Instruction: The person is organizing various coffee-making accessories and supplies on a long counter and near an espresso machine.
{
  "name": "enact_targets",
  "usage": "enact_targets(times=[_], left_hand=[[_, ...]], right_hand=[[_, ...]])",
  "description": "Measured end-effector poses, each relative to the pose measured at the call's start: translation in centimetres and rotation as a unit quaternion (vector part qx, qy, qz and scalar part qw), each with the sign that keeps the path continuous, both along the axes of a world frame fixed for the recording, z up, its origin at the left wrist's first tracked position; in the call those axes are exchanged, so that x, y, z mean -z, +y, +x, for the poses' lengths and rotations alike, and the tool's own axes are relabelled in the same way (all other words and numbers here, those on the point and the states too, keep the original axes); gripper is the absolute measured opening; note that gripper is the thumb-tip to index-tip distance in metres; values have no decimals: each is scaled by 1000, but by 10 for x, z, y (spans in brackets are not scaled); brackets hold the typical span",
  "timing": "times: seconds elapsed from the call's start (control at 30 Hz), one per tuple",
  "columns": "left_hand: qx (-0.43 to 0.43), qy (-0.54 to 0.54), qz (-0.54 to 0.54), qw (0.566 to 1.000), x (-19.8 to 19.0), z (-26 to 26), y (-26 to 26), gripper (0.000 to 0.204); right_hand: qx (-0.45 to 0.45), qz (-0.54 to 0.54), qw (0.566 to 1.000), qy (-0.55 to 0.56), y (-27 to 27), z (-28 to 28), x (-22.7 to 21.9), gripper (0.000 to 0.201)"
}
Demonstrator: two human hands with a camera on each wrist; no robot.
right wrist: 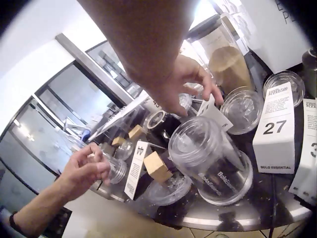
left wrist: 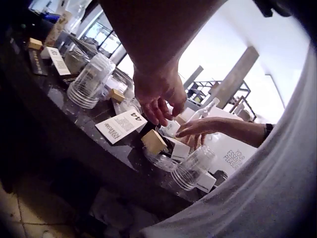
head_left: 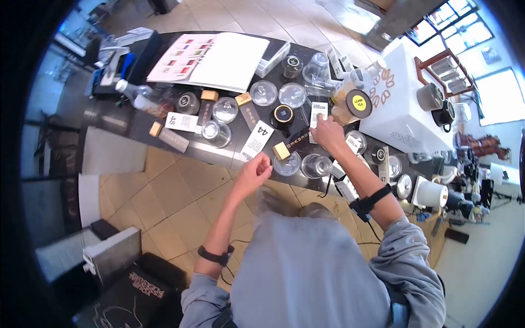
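Your right hand (head_left: 331,135) was partly open, its fingers loosely bent, and its fingertips touched the white card (head_left: 319,107) on the dark table (head_left: 210,151) (whether they lightly pinched it, I couldn't tell). The jar with the yellow-labelled lid (head_left: 359,103) stood near that hand, on its far side from your left. Your left hand (head_left: 255,174) was held loosely curled, gripping nothing, above the table's near edge, close to the card marked 44 (head_left: 256,140). Between your hands, a wooden block (head_left: 281,151) sat beside a clear lid (head_left: 288,164), with the black cup (head_left: 283,115) farther back. The clear cups (head_left: 316,165) stood at the near edge, right of that lid.
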State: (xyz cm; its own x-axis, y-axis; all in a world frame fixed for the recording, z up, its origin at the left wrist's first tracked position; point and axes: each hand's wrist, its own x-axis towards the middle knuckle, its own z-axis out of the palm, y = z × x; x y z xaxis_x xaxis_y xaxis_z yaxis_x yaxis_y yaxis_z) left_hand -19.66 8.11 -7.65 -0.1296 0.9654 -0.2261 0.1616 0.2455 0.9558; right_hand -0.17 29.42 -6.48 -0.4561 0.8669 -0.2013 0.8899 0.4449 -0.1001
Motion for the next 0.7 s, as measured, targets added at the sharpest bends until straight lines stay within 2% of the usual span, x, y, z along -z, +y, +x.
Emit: enact_targets(times=[0.03,0.07,0.13,0.2,0.27,0.3,0.33,0.4,0.43,0.53,0.7], left_hand=[[31,38,11,999,-6,-8,15,12],[49,28,6,998,-5,-13,28,12],[77,50,119,989,-3,-22,57,10],[106,63,135,983,-9,-27,83,11],[111,213,217,946,-10,-27,105,16],[122,238,193,944,-6,-26,114,24],[131,234,192,944,-4,-24,123,24],[107,291,245,919,1,-20,139,34],[121,297,225,920,7,-19,145,42],[125,320,211,915,17,-15,154,45],[149,348,196,905,29,-24,158,45]], right_hand=[[9,-14,1000,-26,1,-8,5,56],[27,-21,999,-37,1,-14,10,56],[55,-30,996,-67,9,-25,20,62],[57,-12,997,-57,16,-26,31,64],[104,-41,992,-57,19,-30,33,66],[99,-34,994,-42,19,-29,33,68],[108,-38,993,-43,18,-29,32,68],[131,-53,989,-49,19,-35,14,73],[138,-72,987,-50,19,-36,7,78],[132,-129,982,-41,17,-35,-4,81],[136,-149,979,-37,8,-37,6,79]])
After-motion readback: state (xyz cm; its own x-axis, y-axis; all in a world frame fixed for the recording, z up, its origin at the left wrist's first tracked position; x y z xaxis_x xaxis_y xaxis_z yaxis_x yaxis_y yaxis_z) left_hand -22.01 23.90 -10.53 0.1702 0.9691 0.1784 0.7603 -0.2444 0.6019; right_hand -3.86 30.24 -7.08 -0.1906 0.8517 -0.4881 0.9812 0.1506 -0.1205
